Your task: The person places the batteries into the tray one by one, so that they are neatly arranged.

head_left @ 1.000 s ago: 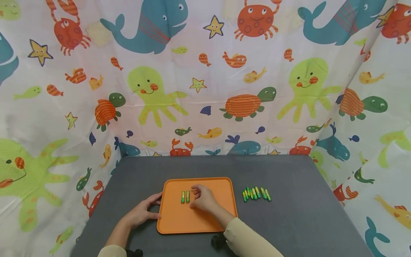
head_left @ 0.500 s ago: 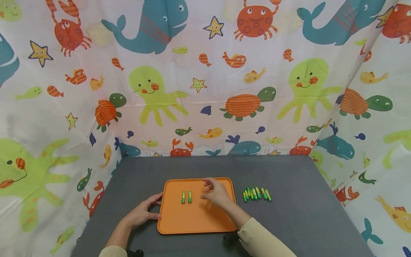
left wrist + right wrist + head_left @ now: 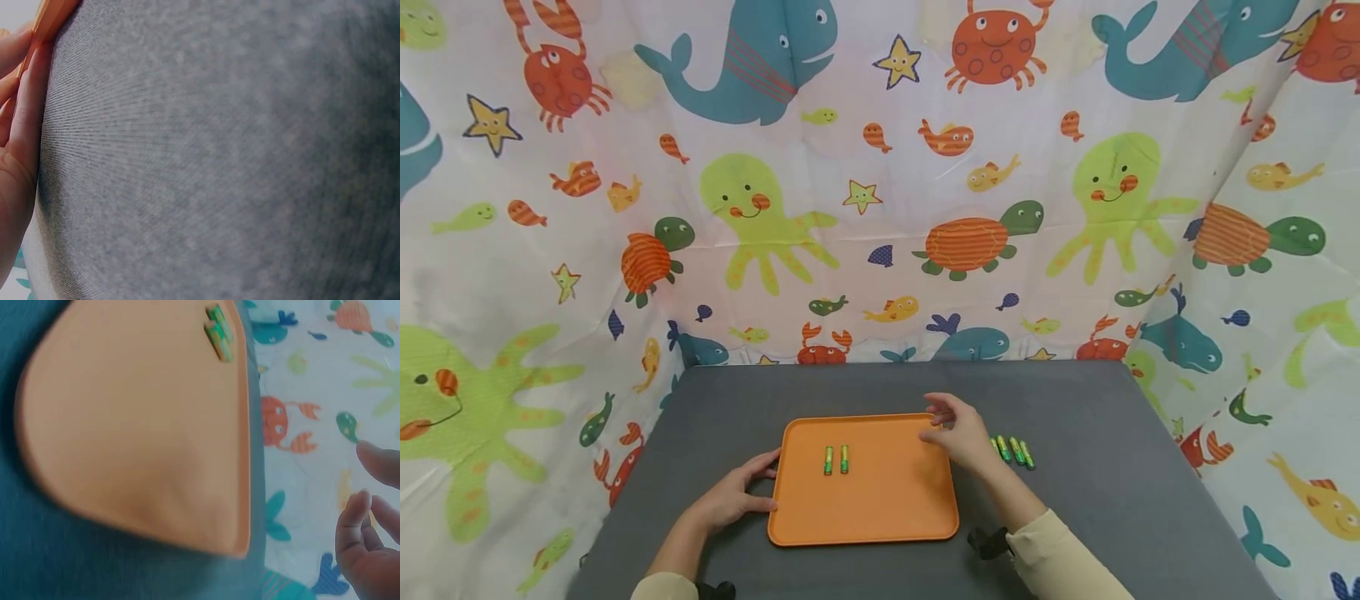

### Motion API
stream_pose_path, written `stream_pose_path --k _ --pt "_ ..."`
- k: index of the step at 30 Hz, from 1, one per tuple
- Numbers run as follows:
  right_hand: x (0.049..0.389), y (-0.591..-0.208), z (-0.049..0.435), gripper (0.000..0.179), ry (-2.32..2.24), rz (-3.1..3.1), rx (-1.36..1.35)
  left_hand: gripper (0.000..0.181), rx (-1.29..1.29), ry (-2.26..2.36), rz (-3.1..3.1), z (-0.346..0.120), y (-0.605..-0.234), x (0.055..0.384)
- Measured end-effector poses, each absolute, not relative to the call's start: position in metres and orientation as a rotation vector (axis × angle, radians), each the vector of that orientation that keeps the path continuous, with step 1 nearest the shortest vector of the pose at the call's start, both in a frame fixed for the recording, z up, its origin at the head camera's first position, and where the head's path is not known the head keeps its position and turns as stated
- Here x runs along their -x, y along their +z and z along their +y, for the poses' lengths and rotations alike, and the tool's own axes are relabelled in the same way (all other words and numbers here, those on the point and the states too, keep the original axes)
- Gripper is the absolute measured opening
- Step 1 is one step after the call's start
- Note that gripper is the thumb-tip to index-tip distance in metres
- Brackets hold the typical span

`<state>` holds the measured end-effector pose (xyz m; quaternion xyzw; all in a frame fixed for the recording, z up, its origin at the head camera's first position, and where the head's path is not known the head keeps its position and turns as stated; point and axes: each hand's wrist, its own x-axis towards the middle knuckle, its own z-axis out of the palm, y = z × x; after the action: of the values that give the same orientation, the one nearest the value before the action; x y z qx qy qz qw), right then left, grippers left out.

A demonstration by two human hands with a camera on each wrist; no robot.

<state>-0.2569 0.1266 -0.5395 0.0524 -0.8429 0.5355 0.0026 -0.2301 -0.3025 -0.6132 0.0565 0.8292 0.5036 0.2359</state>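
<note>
Two green-and-yellow batteries [image 3: 837, 460] stand apart, side by side, on the orange tray [image 3: 887, 517], left of its middle. My left hand [image 3: 728, 498] rests at the tray's left rim, thumb and fingers spread along the edge and touching it. In the left wrist view, fingers [image 3: 28, 106] meet the orange rim. Over the tray's far right corner is my right hand [image 3: 961, 433], its thumb and fingers parted and holding nothing. A row of several more batteries [image 3: 1017, 451] lies right of the tray, partly hidden behind this hand.
Tray and loose batteries lie on a dark grey table [image 3: 1075, 408]. A white curtain [image 3: 865, 233] printed with sea animals hangs behind the table and along its sides.
My right hand has moved right and away from the two batteries on the tray, towards the row outside it. The second battery now stands slightly farther from the first. My left hand has stayed put.
</note>
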Motion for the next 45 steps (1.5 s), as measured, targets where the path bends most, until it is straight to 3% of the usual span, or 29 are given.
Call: stream_pose_path --k 28,39,45 --pt "0.253 -0.572 0.260 0.064 1.491 -2.786 -0.051 0.098 -0.070 1.381 2.281 -0.297 -0.614 0.231" --pt "0.250 -0.596 0.287 0.078 1.407 -2.910 -0.025 0.097 -0.079 1.364 2.286 -0.301 -0.617 0.229" --pt "0.250 -0.601 0.295 0.077 1.355 -2.972 -0.095 0.097 -0.091 1.390 2.278 -0.299 -0.617 0.230"
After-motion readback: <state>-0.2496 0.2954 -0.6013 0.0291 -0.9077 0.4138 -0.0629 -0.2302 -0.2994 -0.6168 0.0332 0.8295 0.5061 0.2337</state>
